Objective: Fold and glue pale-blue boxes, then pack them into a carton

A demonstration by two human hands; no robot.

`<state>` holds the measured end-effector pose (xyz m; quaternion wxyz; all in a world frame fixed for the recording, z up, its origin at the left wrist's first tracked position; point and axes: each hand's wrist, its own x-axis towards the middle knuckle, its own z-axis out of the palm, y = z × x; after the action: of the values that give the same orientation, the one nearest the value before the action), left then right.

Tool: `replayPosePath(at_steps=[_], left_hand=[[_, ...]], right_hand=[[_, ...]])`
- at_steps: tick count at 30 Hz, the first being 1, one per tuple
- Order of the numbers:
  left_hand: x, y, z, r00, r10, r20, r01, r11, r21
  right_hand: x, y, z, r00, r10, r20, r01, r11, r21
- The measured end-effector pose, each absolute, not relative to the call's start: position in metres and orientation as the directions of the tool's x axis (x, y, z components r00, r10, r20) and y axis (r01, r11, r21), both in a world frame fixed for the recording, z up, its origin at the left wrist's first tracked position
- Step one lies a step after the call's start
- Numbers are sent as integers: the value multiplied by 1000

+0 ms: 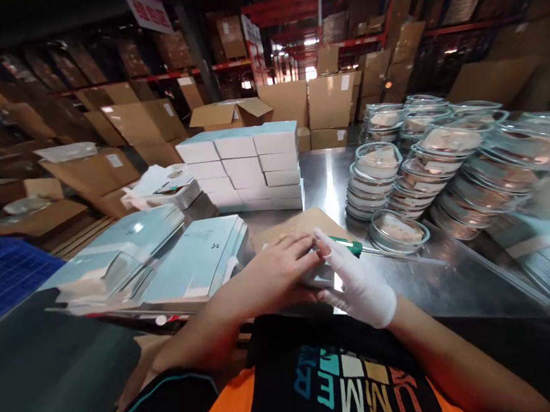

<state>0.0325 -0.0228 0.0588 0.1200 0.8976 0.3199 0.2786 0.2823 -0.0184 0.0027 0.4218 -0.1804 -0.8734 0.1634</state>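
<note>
Left hand: my bare left hand point(280, 265) lay palm down at the centre of the frame, fingers spread flat over a small pale item point(320, 277) that I could not make out.
Right hand: my white-gloved right hand point(358, 286) met the left from the right, fingers curled loosely against the same item; whether it truly gripped it, I could not tell.
Item: mostly hidden between both hands, resting on the steel tabletop point(461, 279) just in front of a brown cardboard sheet point(302, 223).
Pen: a green-capped pen point(351, 245) lay just beyond my gloved fingers.
Glass dishes: stacks of lidded dishes point(426, 165) filled the upper right.
White boxes: a block of boxes point(244, 164) stood above centre.
Flat cartons: pale blue flat cartons point(197, 257) lay at left.
</note>
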Motion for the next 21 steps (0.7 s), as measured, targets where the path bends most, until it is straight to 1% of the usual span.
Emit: replayPosePath(at_steps=[1,2,3,4,5,6,7,8,9,10,12,13,14,16,18,19,20,21], left_hand=[[34,-26,64,654,654,380,523,-754,397],[33,-28,68,654,663,365,527,-745,409],[28,-27,71,620,681,389,532,-730,430],[21,-25,71,540,711,451,541,-703,461],[12,-20,70,405,741,536,549,-665,506],[1,-15,67,223,757,614,544,-619,566],[-9,-8,61,28,757,653,516,-570,639],[-19,-2,54,-140,756,640,460,-523,718],[-26,4,44,-253,774,580,376,-474,796],[-30,9,32,-301,820,487,275,-415,867],[-30,14,6,-264,922,285,105,-266,958],[-27,15,-6,-234,949,214,72,-202,977],[-22,14,-18,-213,962,173,79,-160,984],[-13,11,-38,-197,967,164,163,-133,978],[-6,7,-51,-180,966,183,223,-141,965],[-4,4,-56,-177,966,189,232,-146,962],[-3,2,-60,-180,965,193,235,-148,961],[-2,-1,-63,-185,963,196,235,-151,960]], right_hand=[[287,-14,2,-591,478,650,172,862,-477],[297,-7,-1,-574,528,626,194,830,-522],[312,3,-6,-521,599,608,258,790,-557],[332,15,-14,-439,679,588,357,733,-579],[355,27,-24,-305,750,586,505,649,-568],[379,39,-36,-185,799,572,670,528,-521],[402,49,-48,-95,841,533,802,382,-460],[422,57,-61,-38,873,486,879,261,-400],[438,62,-71,-2,885,466,898,206,-388],[450,65,-79,25,894,447,912,163,-377],[463,65,-85,78,884,461,901,136,-412],[465,63,-82,110,868,484,892,129,-433],[466,60,-75,143,847,511,882,126,-455],[465,50,-50,211,794,571,862,124,-491],[463,35,-13,245,731,637,849,155,-505],[460,26,8,226,698,680,842,211,-497],[455,16,30,156,666,730,836,304,-456],[448,7,52,27,614,789,821,436,-368]])
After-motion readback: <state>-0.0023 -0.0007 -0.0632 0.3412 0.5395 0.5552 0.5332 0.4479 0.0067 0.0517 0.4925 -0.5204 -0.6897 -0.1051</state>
